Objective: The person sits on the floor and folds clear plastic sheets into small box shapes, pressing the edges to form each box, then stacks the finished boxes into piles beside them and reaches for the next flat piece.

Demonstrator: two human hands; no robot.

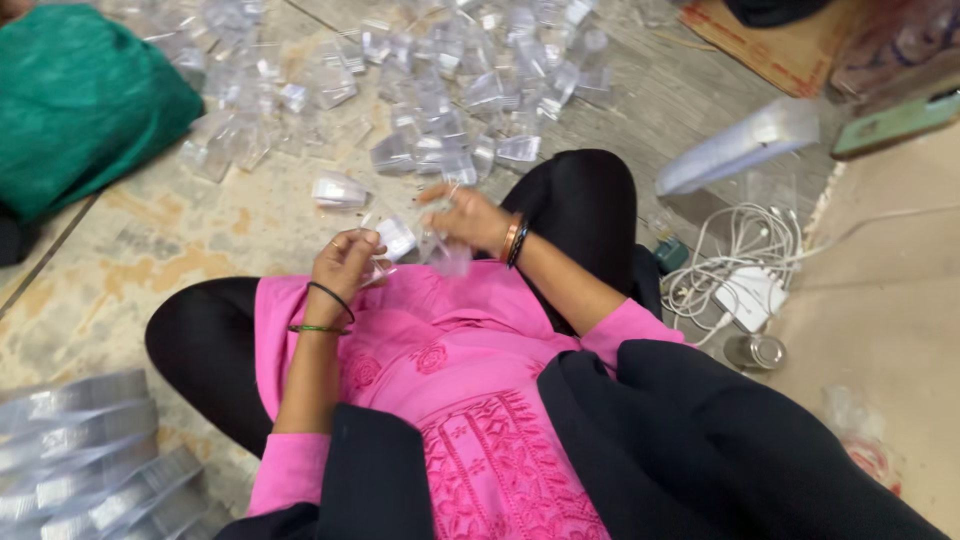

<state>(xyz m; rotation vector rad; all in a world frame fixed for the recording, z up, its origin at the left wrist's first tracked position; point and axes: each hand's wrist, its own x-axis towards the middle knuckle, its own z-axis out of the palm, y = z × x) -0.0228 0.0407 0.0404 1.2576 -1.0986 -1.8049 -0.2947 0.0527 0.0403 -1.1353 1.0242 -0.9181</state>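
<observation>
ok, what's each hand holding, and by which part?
Left hand pinches a small clear plastic piece by its edge. Right hand grips another clear piece by its top.

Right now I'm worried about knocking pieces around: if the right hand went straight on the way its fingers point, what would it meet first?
Probably the clear plastic piece lying alone on the floor, though depth is unclear.

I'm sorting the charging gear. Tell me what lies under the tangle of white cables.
A flat white adapter block lies partly beneath the white cables, on the bare floor. A small green plug sits at the tangle's left edge. Whatever the loops cover beyond that cannot be seen.
</observation>
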